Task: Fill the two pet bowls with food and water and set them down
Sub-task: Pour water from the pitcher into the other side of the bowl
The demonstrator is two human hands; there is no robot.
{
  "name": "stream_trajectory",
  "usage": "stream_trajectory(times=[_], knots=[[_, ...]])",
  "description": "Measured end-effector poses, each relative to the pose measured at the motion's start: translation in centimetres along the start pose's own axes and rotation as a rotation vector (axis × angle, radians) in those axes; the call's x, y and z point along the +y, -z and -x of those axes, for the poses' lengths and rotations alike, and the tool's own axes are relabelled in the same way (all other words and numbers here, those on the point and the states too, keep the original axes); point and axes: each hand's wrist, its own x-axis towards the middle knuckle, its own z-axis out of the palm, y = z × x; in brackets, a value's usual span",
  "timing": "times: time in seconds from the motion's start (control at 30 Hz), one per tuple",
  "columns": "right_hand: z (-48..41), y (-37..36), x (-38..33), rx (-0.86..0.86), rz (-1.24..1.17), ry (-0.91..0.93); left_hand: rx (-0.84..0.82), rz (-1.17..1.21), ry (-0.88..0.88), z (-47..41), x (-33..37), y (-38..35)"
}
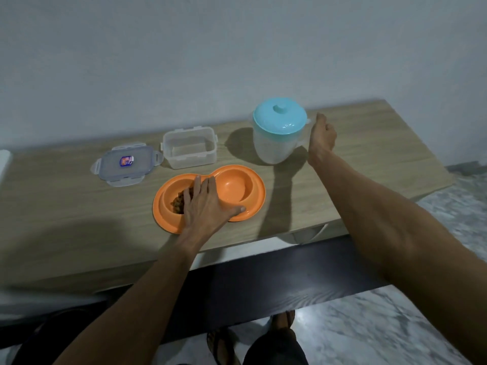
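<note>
Resting left grip (204, 204) flat, fingers straight, on orange double bowl (257, 191) over kibble (178, 202). With right grip (322, 135) at jug (274, 146) handle, cannot tell whether closed on it. Cannot read lid (123, 172) sticker.

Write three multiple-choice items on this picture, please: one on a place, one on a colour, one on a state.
1. Where in the orange double pet bowl is the kibble? A right compartment B left compartment C both
2. What colour is the jug lid? A orange B white C turquoise
3. The clear food container is: A open and empty B closed C full
Answers: 1 B, kibble shows only at left. 2 C, the lid is turquoise. 3 A, the container lid lies beside it.
</note>
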Motion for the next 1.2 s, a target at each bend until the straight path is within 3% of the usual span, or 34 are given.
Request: stream_trajectory(times=[0.37,1.2], knots=[[1.0,-1.1,-1.1,-0.143,0.037,0.017,-0.011,0.01,0.022,0.0,-0.3,-0.6],[11.6,0.8,-5.3,-0.35,0.638,0.856,-0.063,0.071,0.017,0.2,0.0,0.1]])
